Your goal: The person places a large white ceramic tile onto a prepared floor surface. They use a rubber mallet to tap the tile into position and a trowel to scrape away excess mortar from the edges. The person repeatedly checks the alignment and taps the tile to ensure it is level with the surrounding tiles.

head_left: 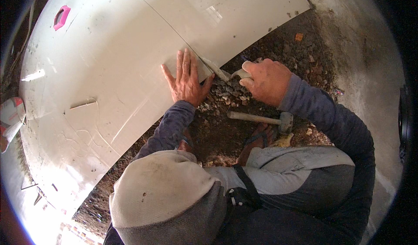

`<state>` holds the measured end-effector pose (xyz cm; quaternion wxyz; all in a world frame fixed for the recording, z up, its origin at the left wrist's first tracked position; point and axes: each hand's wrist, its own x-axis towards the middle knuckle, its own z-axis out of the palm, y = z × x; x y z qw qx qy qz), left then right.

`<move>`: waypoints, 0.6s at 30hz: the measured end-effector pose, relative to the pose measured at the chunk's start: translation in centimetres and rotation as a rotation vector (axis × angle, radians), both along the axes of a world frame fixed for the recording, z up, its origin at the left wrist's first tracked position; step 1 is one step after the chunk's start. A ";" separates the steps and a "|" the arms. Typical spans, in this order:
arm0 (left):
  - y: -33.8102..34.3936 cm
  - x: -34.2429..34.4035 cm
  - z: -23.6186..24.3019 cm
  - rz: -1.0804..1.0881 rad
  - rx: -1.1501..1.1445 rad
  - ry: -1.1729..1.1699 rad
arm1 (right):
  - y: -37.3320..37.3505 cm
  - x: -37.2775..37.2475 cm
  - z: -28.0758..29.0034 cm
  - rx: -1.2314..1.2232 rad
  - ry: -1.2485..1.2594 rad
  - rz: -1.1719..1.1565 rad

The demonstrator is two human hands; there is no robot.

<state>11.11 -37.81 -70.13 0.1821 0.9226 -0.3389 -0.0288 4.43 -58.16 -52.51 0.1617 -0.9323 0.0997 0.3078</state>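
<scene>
My left hand [187,81] lies flat with its fingers spread on a glossy off-white floor tile [143,57], close to the tile's edge. My right hand [269,81] is closed around the handle of a trowel [219,72]. The narrow blade points left, with its tip at the seam between two tiles, just right of my left fingers. Dark, crumbly soil and rubble [233,90] lie below the blade. Between my feet and the tile edge rests a hammer [257,118] with a pale handle, its head to the right.
A pink-edged object [62,17] sits on the tiles at the far left. A short stick [82,104] and a thin string [101,129] lie on the tiled floor. An orange fragment [299,37] is on the soil. A bare grey wall [361,49] runs along the right.
</scene>
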 end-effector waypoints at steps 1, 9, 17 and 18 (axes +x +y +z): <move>0.3 0.3 0.1 -0.002 -0.002 0.008 | -0.2 0.6 0.5 0.041 -0.017 -0.017; 6.1 8.9 -3.3 0.168 -0.090 -0.086 | -5.9 3.6 4.8 0.118 -0.367 -0.115; 0.7 1.6 1.6 -0.156 -0.078 0.073 | -7.2 6.0 0.8 -0.023 -0.557 -0.026; 0.2 1.0 1.2 -0.144 -0.066 0.106 | -6.5 5.8 0.8 -0.018 -0.529 -0.060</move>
